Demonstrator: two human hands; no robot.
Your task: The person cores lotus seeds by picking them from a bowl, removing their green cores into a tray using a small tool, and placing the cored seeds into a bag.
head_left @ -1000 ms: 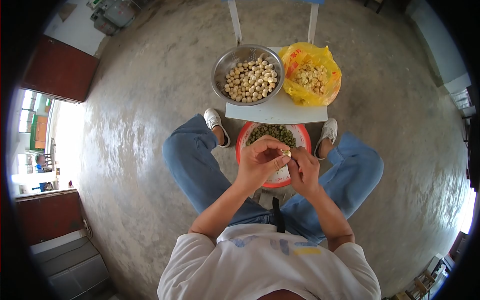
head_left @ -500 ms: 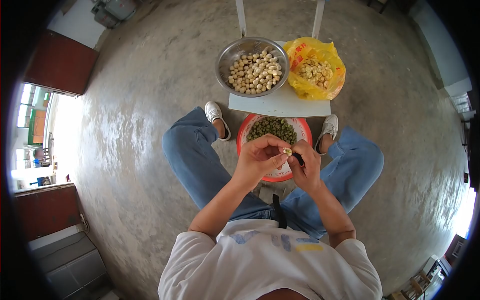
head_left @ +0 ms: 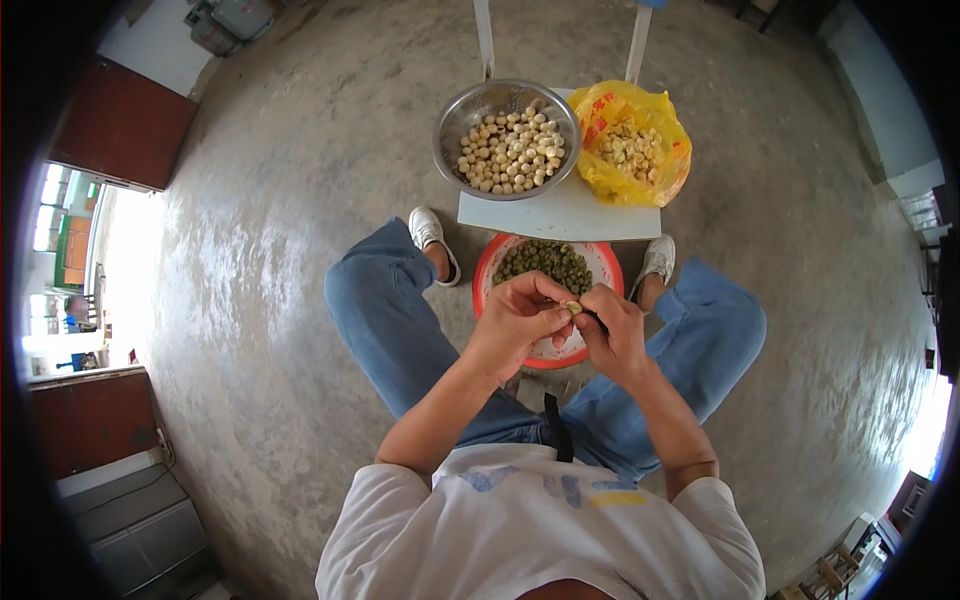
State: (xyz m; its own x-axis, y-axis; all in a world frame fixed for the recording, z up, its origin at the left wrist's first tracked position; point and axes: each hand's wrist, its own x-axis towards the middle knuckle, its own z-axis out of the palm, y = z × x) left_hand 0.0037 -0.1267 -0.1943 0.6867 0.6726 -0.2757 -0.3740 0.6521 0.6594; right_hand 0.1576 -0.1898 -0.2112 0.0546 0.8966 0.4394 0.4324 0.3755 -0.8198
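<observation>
My left hand [head_left: 515,325] pinches a small pale yellow-green piece [head_left: 574,308], like a seed or nut, between thumb and fingertips. My right hand [head_left: 617,333] meets it from the other side, its fingers closed around a small black-handled tool [head_left: 601,321], probably a knife; the blade is hidden. Both hands are over a white basin with a red rim [head_left: 479,285], which stands on the floor between my feet. Many small green roundish pieces [head_left: 550,264] lie in it.
A white chair [head_left: 540,222] stands ahead. On its seat are a metal colander [head_left: 447,165] of pale round seeds or nuts and a yellow plastic bag [head_left: 668,180] of pale broken pieces. Gas cylinders [head_left: 228,28] stand at the far left.
The pale piece has turned between my fingertips, and my right hand has shifted slightly over it. The view has tilted a little; the containers stay in place.
</observation>
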